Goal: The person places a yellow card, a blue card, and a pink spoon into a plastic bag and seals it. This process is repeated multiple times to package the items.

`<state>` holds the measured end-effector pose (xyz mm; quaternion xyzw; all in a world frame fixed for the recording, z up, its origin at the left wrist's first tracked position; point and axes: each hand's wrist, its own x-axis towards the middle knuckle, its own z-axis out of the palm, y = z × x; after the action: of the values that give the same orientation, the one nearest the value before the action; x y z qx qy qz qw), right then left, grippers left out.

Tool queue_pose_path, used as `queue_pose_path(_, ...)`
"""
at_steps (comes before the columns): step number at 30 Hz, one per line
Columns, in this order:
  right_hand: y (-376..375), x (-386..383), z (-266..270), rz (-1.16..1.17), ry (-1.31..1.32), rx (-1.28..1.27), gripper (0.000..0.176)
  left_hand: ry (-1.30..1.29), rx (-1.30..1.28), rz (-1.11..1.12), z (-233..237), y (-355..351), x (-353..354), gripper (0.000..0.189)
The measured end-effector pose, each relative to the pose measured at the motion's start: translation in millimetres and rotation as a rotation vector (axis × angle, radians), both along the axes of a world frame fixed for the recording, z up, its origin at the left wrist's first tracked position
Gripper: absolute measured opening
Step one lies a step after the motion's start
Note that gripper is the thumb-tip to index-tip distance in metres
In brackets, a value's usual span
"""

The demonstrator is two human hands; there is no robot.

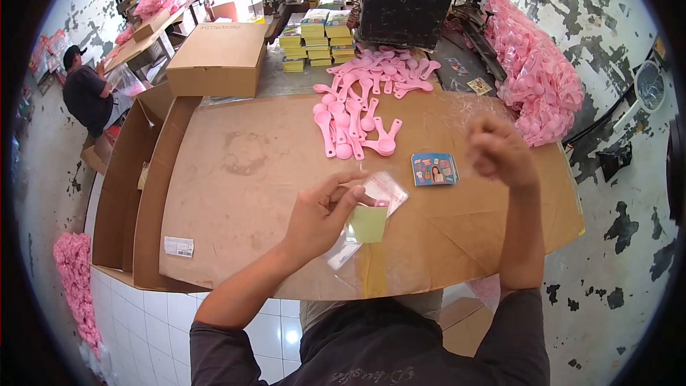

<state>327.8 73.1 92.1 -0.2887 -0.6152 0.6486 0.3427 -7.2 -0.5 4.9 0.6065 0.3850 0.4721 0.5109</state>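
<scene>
My left hand (325,207) is closed in a pinch over the near middle of the table, with a clear plastic bag (389,189) at its fingertips. A pale green card (368,224) lies just below the thumb, and a bit of pink plastic shows beside it. More clear film (344,254) lies under the wrist side. To the right, my right hand (498,149) is raised above the table, fingers curled and blurred, so I cannot make out anything in it. Between the hands sits a small stack of blue printed cards (433,170). Pink measuring spoons (350,118) are heaped beyond.
A closed cardboard box (218,61) and stacked card bundles (314,32) stand at the back, beside a black metal box (407,0). Bagged pink spoons (536,71) pile up at right. An open carton (125,200) flanks the table's left edge. Another person (89,93) sits far left.
</scene>
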Motion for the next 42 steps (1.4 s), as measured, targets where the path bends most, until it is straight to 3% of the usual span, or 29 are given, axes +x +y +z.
queue_pose_path(2, 32.1, 59.7, -29.1, -0.204, -0.204, 0.135, 0.013, -0.040, -0.027, -0.011, -7.5, 4.9, -1.3, 0.028)
queue_pose_path(5, 72.7, 129.3, -100.3, -0.637, -0.926, 0.925, 0.022, -0.094, -0.079, -0.037, -10.4, 6.5, 1.4, 0.027)
queue_pose_path(8, 43.2, 112.5, -84.5, -0.815, -1.212, 1.224, 0.031, -0.039, -0.079, -0.043, -10.2, 6.7, 3.4, 0.026)
queue_pose_path(11, 11.2, 51.9, -45.8, -0.801, -1.176, 0.863, 0.033, -0.048, -0.086, -0.003, -15.2, 7.7, 5.5, 0.025)
queue_pose_path(13, -4.9, 8.5, -42.3, -0.661, -0.849, 0.661, 0.031, -0.063, -0.100, 0.014, -15.7, 9.2, 5.8, 0.024)
queue_pose_path(15, -20.0, -30.4, -48.9, -0.313, -0.722, 0.534, 0.032, -0.056, -0.119, 0.024, -13.6, 9.3, 4.5, 0.023)
queue_pose_path(17, -35.7, -71.8, -57.1, -0.116, -0.446, 0.459, 0.032, -0.084, -0.130, 0.020, -11.8, 8.6, 4.6, 0.023)
queue_pose_path(21, -37.7, -104.7, -84.5, -0.095, -0.143, 0.165, 0.031, -0.134, -0.136, 0.028, -12.8, 8.0, 2.8, 0.024)
queue_pose_path(27, -29.4, -106.6, -86.9, -0.138, -0.092, 0.100, 0.023, -0.145, -0.132, 0.023, -12.2, 8.6, -0.1, 0.023)
queue_pose_path(33, -24.2, -93.9, -81.1, -0.075, -0.231, 0.161, 0.021, -0.127, -0.141, 0.012, -15.7, 10.3, -0.6, 0.022)
queue_pose_path(36, -23.4, -96.2, -87.4, -0.165, -0.148, 0.111, 0.021, -0.069, -0.113, 0.067, -11.8, 10.3, 0.6, 0.021)
queue_pose_path(42, -20.2, -92.4, -95.4, -0.136, 0.007, 0.060, 0.017, -0.042, 0.011, 0.034, -23.6, 13.5, -2.0, 0.019)
